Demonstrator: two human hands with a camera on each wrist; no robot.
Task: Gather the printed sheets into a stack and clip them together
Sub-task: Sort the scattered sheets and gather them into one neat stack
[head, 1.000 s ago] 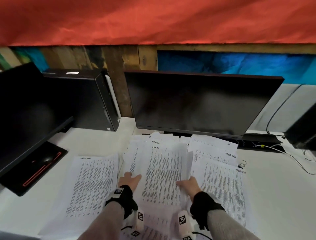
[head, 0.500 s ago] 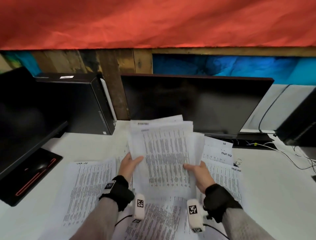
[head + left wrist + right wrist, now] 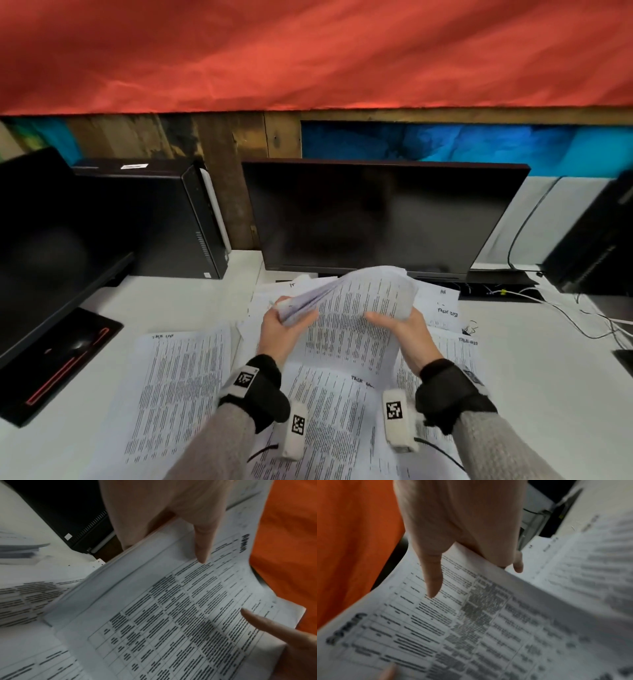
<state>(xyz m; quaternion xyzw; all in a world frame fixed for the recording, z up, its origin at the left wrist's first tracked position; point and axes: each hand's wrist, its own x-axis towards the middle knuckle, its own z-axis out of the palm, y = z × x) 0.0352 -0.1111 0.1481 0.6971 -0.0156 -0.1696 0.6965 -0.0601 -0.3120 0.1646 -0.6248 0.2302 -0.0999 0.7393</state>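
A bundle of printed sheets (image 3: pixel 352 315) is lifted off the desk and bends over at its top. My left hand (image 3: pixel 281 329) grips its left edge, thumb on the front page (image 3: pixel 171 601) and fingers behind. My right hand (image 3: pixel 404 329) grips the right edge the same way, thumb lying across the print (image 3: pixel 471 615). More printed sheets (image 3: pixel 178 387) lie spread flat on the white desk (image 3: pixel 555 394) under and beside my arms. A small dark wire thing, perhaps a clip (image 3: pixel 468 329), lies on the desk right of the papers.
A dark monitor (image 3: pixel 380 219) stands just behind the bundle, with a black computer case (image 3: pixel 154 219) and a second monitor (image 3: pixel 51 246) to the left. Cables (image 3: pixel 565 308) and another black device (image 3: pixel 599 246) sit at the right.
The bundle was flat under my hands a second ago. Both hands have lifted it off the desk, and its top now curls forward and down.
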